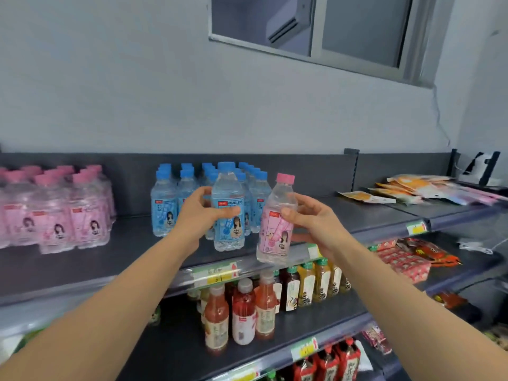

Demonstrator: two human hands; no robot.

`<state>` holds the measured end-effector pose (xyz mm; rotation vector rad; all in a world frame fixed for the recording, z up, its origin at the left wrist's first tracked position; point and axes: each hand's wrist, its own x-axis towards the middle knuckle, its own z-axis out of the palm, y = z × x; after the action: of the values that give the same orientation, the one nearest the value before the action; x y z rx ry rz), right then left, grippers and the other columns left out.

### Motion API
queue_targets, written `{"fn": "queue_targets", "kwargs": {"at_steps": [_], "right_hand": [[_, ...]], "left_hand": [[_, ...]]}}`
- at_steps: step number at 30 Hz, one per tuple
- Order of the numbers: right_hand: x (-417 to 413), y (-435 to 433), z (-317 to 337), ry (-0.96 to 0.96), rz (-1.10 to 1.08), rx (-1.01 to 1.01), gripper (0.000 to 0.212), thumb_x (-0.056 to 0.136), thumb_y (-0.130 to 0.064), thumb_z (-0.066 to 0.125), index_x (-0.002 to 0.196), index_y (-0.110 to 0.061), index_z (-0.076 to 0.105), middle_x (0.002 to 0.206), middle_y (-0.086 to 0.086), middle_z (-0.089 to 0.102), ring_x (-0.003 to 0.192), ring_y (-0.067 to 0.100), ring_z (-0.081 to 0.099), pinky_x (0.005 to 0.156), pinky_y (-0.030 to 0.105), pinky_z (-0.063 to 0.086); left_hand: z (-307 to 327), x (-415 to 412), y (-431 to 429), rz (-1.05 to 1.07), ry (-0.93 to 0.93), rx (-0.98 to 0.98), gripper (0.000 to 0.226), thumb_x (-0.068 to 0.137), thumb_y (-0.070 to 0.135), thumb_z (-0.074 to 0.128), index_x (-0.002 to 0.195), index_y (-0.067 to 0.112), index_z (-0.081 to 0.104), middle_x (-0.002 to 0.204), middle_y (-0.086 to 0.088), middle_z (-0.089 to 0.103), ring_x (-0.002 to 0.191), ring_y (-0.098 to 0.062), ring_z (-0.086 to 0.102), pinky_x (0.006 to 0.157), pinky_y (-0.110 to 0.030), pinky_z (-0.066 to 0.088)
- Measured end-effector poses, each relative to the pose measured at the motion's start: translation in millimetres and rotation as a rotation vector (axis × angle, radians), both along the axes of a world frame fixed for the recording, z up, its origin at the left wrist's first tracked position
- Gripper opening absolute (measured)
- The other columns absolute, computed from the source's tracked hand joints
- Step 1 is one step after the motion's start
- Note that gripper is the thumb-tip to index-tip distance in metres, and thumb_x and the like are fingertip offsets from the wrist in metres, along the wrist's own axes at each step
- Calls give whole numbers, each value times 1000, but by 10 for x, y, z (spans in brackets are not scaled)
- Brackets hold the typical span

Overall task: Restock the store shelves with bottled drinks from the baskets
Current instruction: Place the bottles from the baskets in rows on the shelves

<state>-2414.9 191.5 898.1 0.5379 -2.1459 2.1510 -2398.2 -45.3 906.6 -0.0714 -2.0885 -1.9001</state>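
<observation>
**Bottles in both hands, placement on the top shelf in progress**

Each hand carries one drink. The left hand (203,213) is wrapped round the middle of a blue-label bottle (229,232), which stands upright just in front of the cluster of blue-capped bottles (165,207) on the top shelf (123,251). Whether its base touches the shelf or hangs just above it cannot be told. The right hand (310,218) pinches a pink-label bottle (275,237) between thumb and fingers. That bottle is tilted with its cap leaning right, and it is in the air over the shelf's near edge. The pink-capped packs (55,215) sit far to the left, well apart from it. No basket is in view.

The step in hand looks like setting the blue bottle down with its own kind. That calls for lowering it straight, so it does not knock its neighbours, and then loosening the left hand. The pink bottle probably belongs with the pink stock, so the right hand would need to straighten it and carry it leftward past the blue group. Tea and juice bottles (242,312) fill the shelf below, and snack packets (412,185) lie at the far right.
</observation>
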Motion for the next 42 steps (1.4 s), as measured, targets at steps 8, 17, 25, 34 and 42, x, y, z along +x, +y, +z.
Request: {"fn": "queue_targets", "kwargs": {"at_steps": [8,17,25,34,42], "right_hand": [[-209,-465,7,-24,37,46,61,75,-21,80,131,-25,57,114,12,67,100,23,70,80,44,60],[-320,-729,71,-39,66,78,53,78,-16,77,126,-29,57,111,9,68,97,20,70,78,40,60],[-407,-750,78,-40,53,100,53,79,-16,77,126,-30,58,108,6,68,94,18,70,75,36,59],[-405,-808,34,-54,74,94,55,79,-16,77,129,-26,58,113,11,66,94,17,70,69,31,59],[-294,-980,115,-37,148,81,58,80,-13,75,133,-25,54,106,5,66,93,17,69,72,33,59]], "left_hand": [[-111,-219,-532,208,-31,-40,69,67,12,86,127,16,51,111,-4,63,100,-21,61,78,-33,49],[-269,-534,-748,288,-92,-97,62,65,8,86,118,13,55,109,-5,65,96,-23,62,82,-40,52],[-286,-665,-760,273,-85,-121,67,68,8,84,127,11,53,115,-6,66,100,-23,63,81,-39,52],[-322,-692,-733,305,-63,-221,72,72,18,83,133,14,44,123,-7,62,108,-24,62,90,-45,52],[-284,-390,-718,373,-28,-314,71,76,16,79,137,20,44,130,-5,52,115,-21,54,89,-35,47]]}}
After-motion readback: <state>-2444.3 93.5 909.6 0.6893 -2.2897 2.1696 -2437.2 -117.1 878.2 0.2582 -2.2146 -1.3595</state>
